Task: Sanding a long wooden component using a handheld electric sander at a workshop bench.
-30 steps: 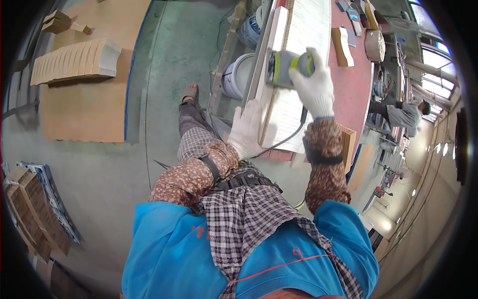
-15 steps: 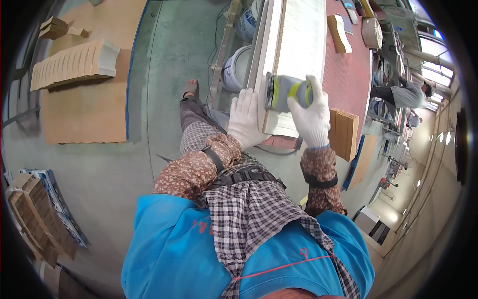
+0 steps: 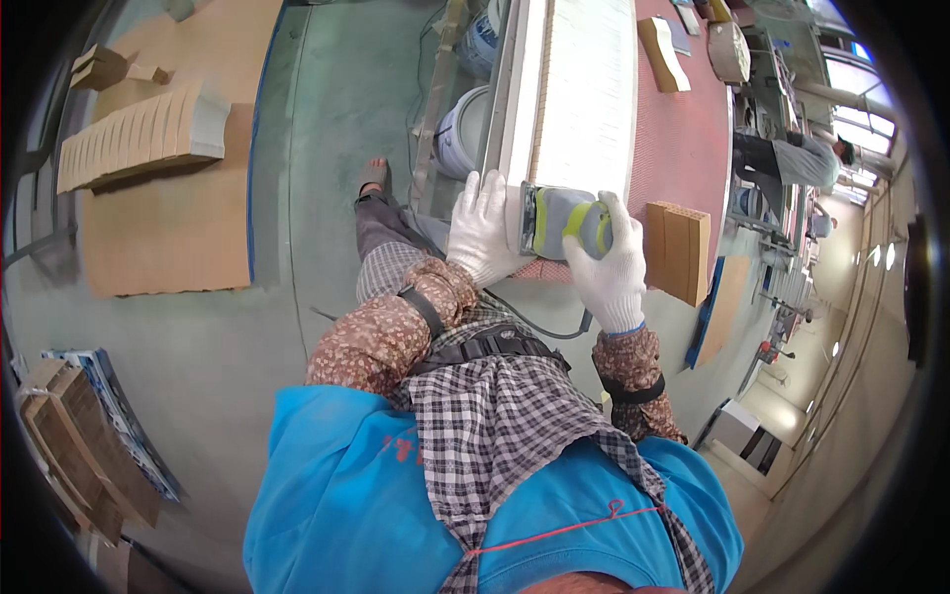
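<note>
Both of my hands wear white knit gloves. My right hand (image 3: pixel 612 275) is wrapped round the body of a grey and yellow-green power sander (image 3: pixel 564 226). The sander lies across the near end of a long row of pale, narrow pieces (image 3: pixel 586 104) set side by side on the bench, and it hides that end. Close to the sander's left end, my left hand (image 3: pixel 483 233) lies with its fingers stretched out against the near end of a long pale rail (image 3: pixel 515 89) that borders the row. A dark hose or cord (image 3: pixel 539 325) hangs below the bench edge.
A curved wooden piece (image 3: pixel 663 54) and a stack of brown blocks (image 3: pixel 678 249) are on the red bench top (image 3: pixel 683 139). White buckets (image 3: pixel 461 134) stand under the bench's left side. A brown board (image 3: pixel 168 238) with a ribbed block (image 3: pixel 143 139) is at left. Another person (image 3: pixel 807 161) works at far right.
My right hand has drawn the sander toward me, over the near end of the row. My left hand stays by the rail's end. The whole view has shifted slightly.
</note>
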